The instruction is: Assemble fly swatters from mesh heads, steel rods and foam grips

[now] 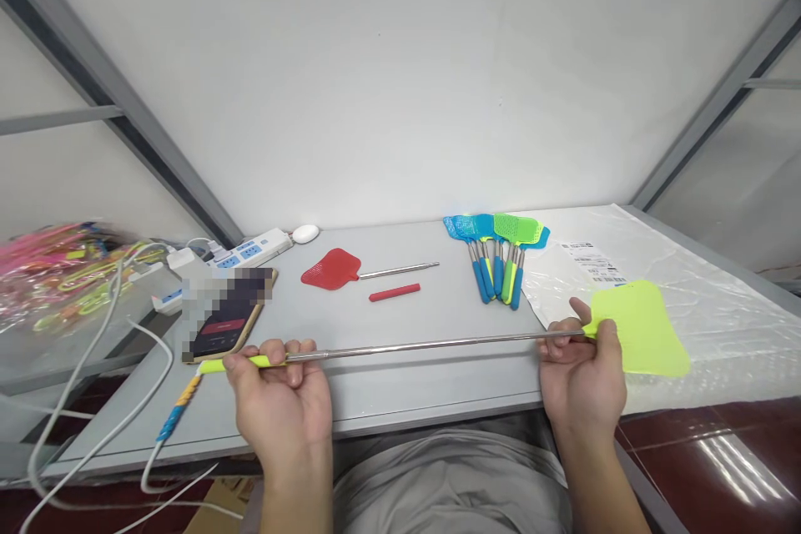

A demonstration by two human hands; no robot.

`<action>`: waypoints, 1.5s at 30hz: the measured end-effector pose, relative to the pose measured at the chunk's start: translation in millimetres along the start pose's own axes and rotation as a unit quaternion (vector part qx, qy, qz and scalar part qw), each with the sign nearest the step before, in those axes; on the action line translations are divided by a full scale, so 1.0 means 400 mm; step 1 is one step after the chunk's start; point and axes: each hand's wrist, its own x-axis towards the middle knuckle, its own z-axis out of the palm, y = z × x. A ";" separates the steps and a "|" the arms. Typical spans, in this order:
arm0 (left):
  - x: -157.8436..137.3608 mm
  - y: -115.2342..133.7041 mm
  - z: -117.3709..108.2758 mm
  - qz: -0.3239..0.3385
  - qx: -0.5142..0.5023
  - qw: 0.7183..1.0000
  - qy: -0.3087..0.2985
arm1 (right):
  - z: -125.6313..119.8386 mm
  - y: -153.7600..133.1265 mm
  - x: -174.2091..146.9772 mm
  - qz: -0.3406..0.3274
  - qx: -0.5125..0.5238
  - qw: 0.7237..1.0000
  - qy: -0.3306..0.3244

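Observation:
Stretched between my two hands above the table's front edge is a yellow-green telescopic fly swatter (431,345), its metal rod drawn out long. My left hand (281,388) is closed around the yellow handle and the start of the rod. The neck below the flat yellow head is pinched by my right hand (581,375), thumb on top. Behind the rod lies a red fly swatter head (333,269) on a short metal rod, with a separate red handle (394,292) in front of it. Several blue and green fly swatters (497,259) lie in a bunch farther right.
A white bubble mailer (626,250) covers the table's right end. On the left are a phone (229,321), a power strip (256,250), a white mouse-like object (305,234), white cables (159,350) and plastic bags of colourful items (68,267). A wall rises behind.

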 end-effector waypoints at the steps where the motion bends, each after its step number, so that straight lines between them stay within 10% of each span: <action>1: -0.015 -0.010 0.005 -0.005 -0.002 1.000 -0.012 | 0.005 0.007 -0.010 -0.003 -0.007 1.000 0.002; 11: -0.160 -0.149 0.034 -0.154 -0.015 0.984 -0.088 | 0.070 0.046 -0.104 -0.047 -0.022 0.998 -0.023; 18: -0.268 -0.159 0.068 -0.200 -0.004 0.965 -0.167 | 0.108 0.100 -0.152 0.037 0.005 0.993 -0.109; 31: -0.070 -0.064 0.019 -0.209 0.135 0.942 -0.226 | 0.102 0.101 -0.086 0.054 -0.067 0.992 -0.094; 45: -0.202 -0.084 0.048 -0.154 0.155 0.962 -0.162 | 0.194 0.080 -0.123 -0.057 -0.053 0.976 -0.203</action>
